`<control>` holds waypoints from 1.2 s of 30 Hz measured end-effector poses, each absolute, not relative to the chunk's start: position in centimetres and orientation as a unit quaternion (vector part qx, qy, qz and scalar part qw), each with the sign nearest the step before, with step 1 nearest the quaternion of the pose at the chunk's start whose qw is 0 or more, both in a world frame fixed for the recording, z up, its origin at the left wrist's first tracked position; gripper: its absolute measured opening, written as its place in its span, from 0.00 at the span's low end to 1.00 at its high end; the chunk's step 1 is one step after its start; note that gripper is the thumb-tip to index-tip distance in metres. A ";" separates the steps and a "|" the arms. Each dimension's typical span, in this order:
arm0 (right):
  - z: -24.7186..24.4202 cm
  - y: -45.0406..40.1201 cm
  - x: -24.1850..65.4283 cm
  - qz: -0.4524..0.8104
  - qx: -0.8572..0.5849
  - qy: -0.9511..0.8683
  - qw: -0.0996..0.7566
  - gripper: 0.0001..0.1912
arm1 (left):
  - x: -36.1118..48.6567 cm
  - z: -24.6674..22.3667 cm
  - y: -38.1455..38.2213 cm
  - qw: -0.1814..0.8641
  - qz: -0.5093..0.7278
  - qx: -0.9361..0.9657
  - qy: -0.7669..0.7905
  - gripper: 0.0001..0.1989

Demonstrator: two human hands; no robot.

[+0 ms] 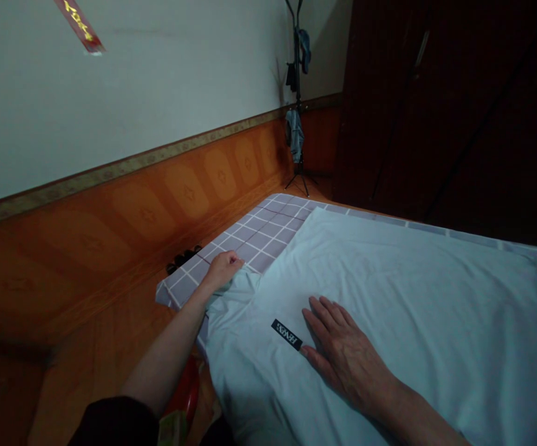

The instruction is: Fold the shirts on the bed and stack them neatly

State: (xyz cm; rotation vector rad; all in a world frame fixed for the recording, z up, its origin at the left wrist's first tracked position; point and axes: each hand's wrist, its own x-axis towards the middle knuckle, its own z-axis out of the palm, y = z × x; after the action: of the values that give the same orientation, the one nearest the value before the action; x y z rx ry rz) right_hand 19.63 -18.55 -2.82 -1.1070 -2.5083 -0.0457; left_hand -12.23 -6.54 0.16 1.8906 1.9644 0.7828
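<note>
A pale mint T-shirt (389, 279) lies spread over a grey checked cloth (249, 238), with a small dark label bearing light lettering (287, 334) on it. My left hand (224, 269) is closed at the shirt's far left edge, pinching the bunched fabric of what looks like a sleeve. Flat on the shirt rests my right hand (342, 350), fingers stretched out, its thumb beside the label. Wrinkles gather around the left hand. The near part of the shirt drapes toward me and runs out of view at the bottom.
A black coat stand (298, 93) with clothes and a cap stands in the far corner. Dark wardrobe doors (426, 111) fill the right. Dark shoes (184, 257) sit on the floor by the wall. Something red (189, 387) is below the near edge.
</note>
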 end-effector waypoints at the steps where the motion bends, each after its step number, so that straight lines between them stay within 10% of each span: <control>1: -2.8 -18.6 19.6 -0.016 -0.395 -0.897 0.200 0.26 | -12.6 0.1 -6.4 0.156 0.287 0.650 0.686 0.12; 13: -3.4 -18.6 19.6 -0.010 -0.398 -0.890 0.225 0.25 | -14.7 1.9 -9.2 0.226 0.226 0.672 0.668 0.23; 27: -2.9 -18.6 19.7 -0.016 -0.390 -0.896 0.211 0.25 | -17.4 2.6 -13.3 0.194 0.172 0.658 0.707 0.10; 36: -2.6 -18.6 19.5 0.003 -0.399 -0.895 0.199 0.25 | -17.5 3.1 -13.7 0.361 0.219 0.605 0.675 0.15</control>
State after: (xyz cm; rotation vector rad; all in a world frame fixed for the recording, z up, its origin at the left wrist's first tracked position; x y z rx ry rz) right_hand 19.53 -18.57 -2.56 -1.1166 -2.5031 0.0088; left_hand -17.51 -13.68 3.06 1.5591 1.7402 0.5650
